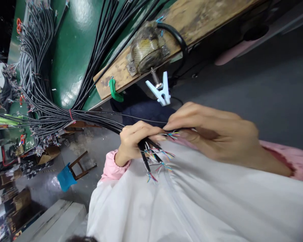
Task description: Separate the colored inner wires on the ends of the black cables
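My left hand [136,137] is closed around a bundle of black cables [98,121]. Their stripped ends, with thin coloured wires [168,154] fanning out, hang past my fingers in front of the white garment. My right hand [212,131] is closed in a pinch just right of the left one. From its fingertips a single black cable [141,118] runs leftward above the bundle. A red tie [70,114] wraps the bundle further along. Part of the cable between my right fingers is hidden.
A small motor [146,48] sits on a wooden board [192,20], with a light blue clip [161,90] at its shaft. Beside it is a green hook [114,90]. More cables [37,43] lie on the green table [70,43]. A blue stool [66,177] stands below left.
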Available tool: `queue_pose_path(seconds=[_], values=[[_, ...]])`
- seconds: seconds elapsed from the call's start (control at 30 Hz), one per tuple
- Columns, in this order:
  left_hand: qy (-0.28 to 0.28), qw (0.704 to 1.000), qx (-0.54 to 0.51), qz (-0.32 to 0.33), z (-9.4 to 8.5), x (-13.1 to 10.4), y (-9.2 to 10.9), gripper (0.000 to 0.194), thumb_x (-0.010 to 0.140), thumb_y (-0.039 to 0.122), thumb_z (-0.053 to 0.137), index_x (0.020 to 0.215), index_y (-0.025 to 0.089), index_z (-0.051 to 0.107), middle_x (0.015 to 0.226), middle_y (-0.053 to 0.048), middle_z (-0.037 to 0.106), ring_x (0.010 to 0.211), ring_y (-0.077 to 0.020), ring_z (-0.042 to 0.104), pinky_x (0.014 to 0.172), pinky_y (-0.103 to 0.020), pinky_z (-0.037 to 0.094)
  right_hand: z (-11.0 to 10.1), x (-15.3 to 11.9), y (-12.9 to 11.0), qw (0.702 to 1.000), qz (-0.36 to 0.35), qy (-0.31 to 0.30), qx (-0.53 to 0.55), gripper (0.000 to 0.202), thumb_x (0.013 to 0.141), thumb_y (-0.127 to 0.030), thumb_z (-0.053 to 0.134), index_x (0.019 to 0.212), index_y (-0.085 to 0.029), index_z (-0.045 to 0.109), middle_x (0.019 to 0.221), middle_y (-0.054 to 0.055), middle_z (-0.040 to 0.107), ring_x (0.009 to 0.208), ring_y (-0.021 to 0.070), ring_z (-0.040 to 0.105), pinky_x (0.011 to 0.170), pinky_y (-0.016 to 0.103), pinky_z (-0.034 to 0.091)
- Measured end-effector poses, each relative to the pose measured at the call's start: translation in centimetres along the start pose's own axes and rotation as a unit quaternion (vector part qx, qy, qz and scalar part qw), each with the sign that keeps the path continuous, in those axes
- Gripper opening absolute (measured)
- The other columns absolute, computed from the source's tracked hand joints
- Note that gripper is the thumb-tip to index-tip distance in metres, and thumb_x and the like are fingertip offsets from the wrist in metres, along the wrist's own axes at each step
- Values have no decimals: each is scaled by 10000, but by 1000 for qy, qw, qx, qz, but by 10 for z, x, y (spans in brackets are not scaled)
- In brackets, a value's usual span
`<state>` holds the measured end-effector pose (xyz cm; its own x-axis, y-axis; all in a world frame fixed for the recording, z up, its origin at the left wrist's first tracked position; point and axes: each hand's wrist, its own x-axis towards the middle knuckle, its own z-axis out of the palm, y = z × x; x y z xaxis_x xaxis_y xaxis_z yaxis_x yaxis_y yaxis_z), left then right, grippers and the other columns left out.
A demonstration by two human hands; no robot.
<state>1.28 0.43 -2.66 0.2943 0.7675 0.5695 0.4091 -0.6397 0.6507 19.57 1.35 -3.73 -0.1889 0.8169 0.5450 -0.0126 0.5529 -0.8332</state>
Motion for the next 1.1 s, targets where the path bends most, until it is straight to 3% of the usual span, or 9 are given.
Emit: queue_pose_path(seconds=[0.17, 0.3, 0.4, 0.57, 0.63, 0.73, 0.83, 0.97, 1.1], values=[[-4, 1000, 5, -11, 3, -6, -5, 373, 1032, 449, 565, 881, 175, 766, 686, -7, 744, 560, -92, 656, 540, -205, 535, 0, 3, -3, 999, 20, -25, -15, 153, 975, -146, 620, 887, -263, 665, 782, 23, 702, 707, 158, 671, 606, 302, 541], [-7, 999, 51, -12, 5, -10, -4, 427, 1065, 476, 448, 1038, 190, 765, 785, -17, 769, 640, -104, 699, 595, -216, 574, 6, 3, -1, 999, 50, 3, -6, 149, 959, -126, 622, 873, -245, 641, 770, 24, 689, 693, 154, 650, 588, 293, 511], [-56, 997, 58, 10, 3, -8, -3, 399, 1083, 405, 408, 1112, 213, 757, 889, -10, 757, 733, -91, 716, 645, -202, 566, 11, 2, 2, 998, 59, 13, 5, 143, 976, -151, 610, 865, -241, 616, 747, 15, 661, 681, 144, 626, 588, 278, 499], [-149, 986, 62, 33, -5, -2, -8, 419, 1085, 357, 418, 1004, 158, 777, 876, -39, 708, 684, -75, 660, 592, -179, 509, 6, 3, 16, 999, 29, -14, -8, 185, 1027, -233, 543, 856, -248, 612, 732, 15, 667, 670, 150, 629, 604, 296, 508], [-162, 984, 55, 41, -6, 0, -9, 432, 1090, 355, 405, 1010, 154, 779, 881, -38, 696, 690, -67, 649, 597, -170, 498, -1, 6, 25, 998, 55, -26, 11, 229, 1037, -306, 540, 832, -251, 626, 744, 26, 683, 672, 157, 640, 600, 305, 509], [-157, 985, 65, 29, -6, 0, -7, 449, 1097, 385, 392, 1025, 191, 790, 892, -27, 690, 724, -72, 658, 631, -176, 514, -9, 17, 39, 986, 155, -9, 55, 300, 1008, -461, 598, 812, -243, 662, 778, 42, 697, 704, 151, 653, 613, 290, 513], [-120, 990, 78, -3, -4, 2, -2, 410, 1081, 415, 443, 981, 242, 801, 872, -13, 697, 707, -81, 664, 629, -187, 540, -7, 35, 47, 946, 273, -24, 171, 437, 927, -652, 635, 837, -230, 703, 785, 35, 694, 712, 137, 646, 641, 273, 526], [-38, 996, 73, -15, 1, 7, 1, 348, 1047, 422, 525, 924, 246, 798, 847, -6, 693, 663, -79, 669, 621, -187, 570, 8, 60, 48, 847, 333, -102, 401, 596, 801, -800, 661, 817, -209, 729, 766, 38, 692, 677, 144, 620, 634, 290, 554], [6, 997, 70, -19, 9, 10, -3, 329, 1006, 457, 600, 919, 209, 798, 828, -14, 671, 642, -83, 660, 608, -194, 579, 17, 69, 44, 790, 392, -55, 468, 601, 671, -770, 804, 809, -193, 710, 747, 13, 660, 661, 134, 601, 620, 269, 545]])
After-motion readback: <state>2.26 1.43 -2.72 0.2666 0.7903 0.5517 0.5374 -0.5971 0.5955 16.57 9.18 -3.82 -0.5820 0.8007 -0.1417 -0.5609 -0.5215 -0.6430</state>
